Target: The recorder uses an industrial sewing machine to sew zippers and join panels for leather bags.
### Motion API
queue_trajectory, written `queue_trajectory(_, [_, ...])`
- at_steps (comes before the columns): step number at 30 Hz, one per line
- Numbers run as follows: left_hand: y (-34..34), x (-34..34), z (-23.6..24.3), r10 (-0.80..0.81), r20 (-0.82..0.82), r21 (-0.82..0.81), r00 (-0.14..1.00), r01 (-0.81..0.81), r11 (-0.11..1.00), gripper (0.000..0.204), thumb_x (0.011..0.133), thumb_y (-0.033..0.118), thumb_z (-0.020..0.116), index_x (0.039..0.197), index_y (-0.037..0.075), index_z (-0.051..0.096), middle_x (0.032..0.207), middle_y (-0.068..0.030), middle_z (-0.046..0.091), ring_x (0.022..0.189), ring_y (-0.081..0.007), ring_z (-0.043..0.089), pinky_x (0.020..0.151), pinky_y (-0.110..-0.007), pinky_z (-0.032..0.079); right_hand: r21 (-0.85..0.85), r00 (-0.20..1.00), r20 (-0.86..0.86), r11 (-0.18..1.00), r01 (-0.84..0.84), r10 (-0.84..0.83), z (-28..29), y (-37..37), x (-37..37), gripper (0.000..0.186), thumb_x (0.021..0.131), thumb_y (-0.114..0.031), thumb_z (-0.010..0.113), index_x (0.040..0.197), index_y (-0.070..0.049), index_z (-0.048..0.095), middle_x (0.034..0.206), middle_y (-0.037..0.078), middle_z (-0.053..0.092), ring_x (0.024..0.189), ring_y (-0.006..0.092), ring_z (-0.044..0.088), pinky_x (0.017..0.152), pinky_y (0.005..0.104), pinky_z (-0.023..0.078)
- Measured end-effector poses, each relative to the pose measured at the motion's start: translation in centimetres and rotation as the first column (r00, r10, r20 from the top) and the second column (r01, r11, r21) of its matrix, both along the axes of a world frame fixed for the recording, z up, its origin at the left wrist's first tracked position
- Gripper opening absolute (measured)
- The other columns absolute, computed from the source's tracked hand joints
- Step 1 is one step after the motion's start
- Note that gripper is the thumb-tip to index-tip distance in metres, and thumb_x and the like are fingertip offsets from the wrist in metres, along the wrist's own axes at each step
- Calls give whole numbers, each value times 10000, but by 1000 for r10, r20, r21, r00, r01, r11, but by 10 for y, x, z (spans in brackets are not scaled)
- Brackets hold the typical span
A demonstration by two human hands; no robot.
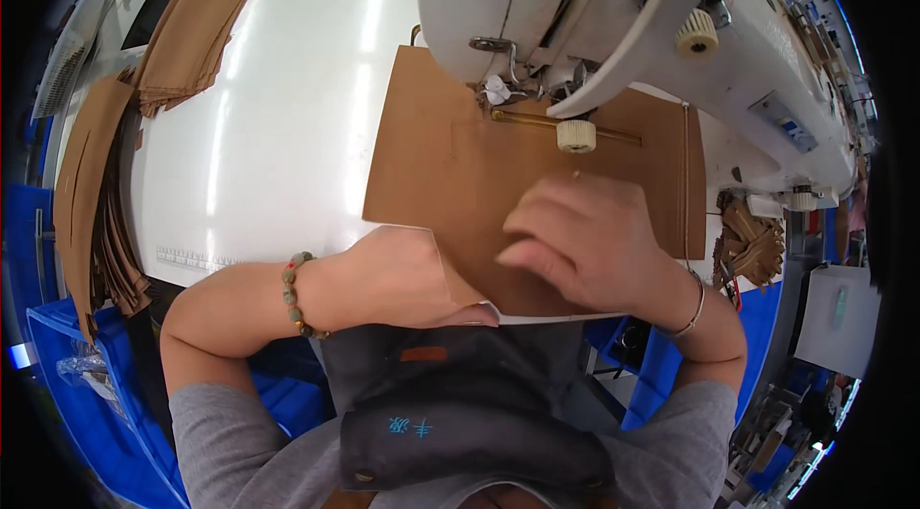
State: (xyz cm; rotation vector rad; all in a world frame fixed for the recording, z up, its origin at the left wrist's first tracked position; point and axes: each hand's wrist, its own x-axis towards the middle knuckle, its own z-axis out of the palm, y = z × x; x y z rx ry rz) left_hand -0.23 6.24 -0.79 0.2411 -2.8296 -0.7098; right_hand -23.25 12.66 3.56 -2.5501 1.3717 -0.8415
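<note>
A brown panel (431,154) lies under the needle area of a white sewing machine (767,97), with a narrow brass-coloured zip strip (618,133) below the presser parts. My left hand (402,274) is closed on the panel's lower-left edge, which bends up around my fingers. My right hand (585,241) is over the panel's lower right, fingers loosely bent with a gap to the thumb, holding nothing that shows; whether it touches the panel is unclear. A white knob (576,135) sits just above that hand.
Stacked brown pieces (196,30) and long brown strips (91,183) lie at the left of the white table (297,145). A bundle of brown pieces (752,241) is at the right. Blue bins (67,384) stand below the table's edge.
</note>
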Motion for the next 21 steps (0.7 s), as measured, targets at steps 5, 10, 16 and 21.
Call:
queue_trajectory(5, [-1,-3,-3,-177,-309,-286,934,86,954,378,903,428,766,731,102,682,710,-19,629,694,-242,687,636,-356,569,-2,937,-282,977,213,-205,-22,-6,-20,583,892,-450,760,1360,-116,665,1409,103,652,1064,324,678,909,428,546])
queue_trajectory(10, [-4,9,20,-445,-480,-467,756,209,859,335,893,398,829,813,93,717,655,49,462,558,-109,473,540,-255,420,71,936,-332,987,145,-114,-32,-9,-32,699,880,-428,759,1484,-119,588,1551,128,552,1312,398,567,1145,510,436])
queue_trajectory(16, [-36,-8,17,174,-352,-454,920,-330,828,603,787,521,823,1160,53,746,1109,-71,727,1010,-270,705,826,-367,574,99,953,-290,988,122,-89,-27,-14,-34,642,819,-396,820,1355,-77,669,1490,153,580,1365,349,547,1138,517,449])
queue_trajectory(21, [-30,-9,6,361,-75,-430,930,-356,829,783,777,574,768,1352,49,681,1398,-87,679,1311,-305,631,1110,-450,496,97,935,-342,985,139,-98,-23,-14,-29,675,842,-432,781,1411,-99,636,1509,134,578,1336,370,572,1146,531,439])
